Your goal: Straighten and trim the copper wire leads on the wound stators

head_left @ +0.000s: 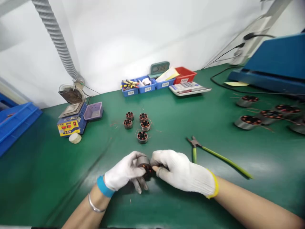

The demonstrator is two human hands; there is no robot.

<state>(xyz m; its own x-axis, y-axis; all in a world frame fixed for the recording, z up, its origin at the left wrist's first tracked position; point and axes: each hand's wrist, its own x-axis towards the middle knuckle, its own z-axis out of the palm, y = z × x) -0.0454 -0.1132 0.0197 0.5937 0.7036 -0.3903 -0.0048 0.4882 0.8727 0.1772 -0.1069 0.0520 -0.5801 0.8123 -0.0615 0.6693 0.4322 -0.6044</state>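
Observation:
Both my hands wear white knit gloves and meet low on the green mat [166, 206]. My left hand [125, 173] is closed round a small round motor stator [143, 163] with a grey metal shell and copper windings. My right hand [181, 171] pinches at the stator's right side with thumb and forefinger; what it pinches is too small to make out. Several more small stators [142, 137] lie in a loose group just beyond my hands.
Green-handled pliers [209, 152] lie to the right of my hands. Larger stators [247, 121] sit at the far right. A soldering station [71, 119] stands at the left, a blue bin [14, 122] at the far left, and small parts bins [147, 86] with a calculator [189, 88] by the wall.

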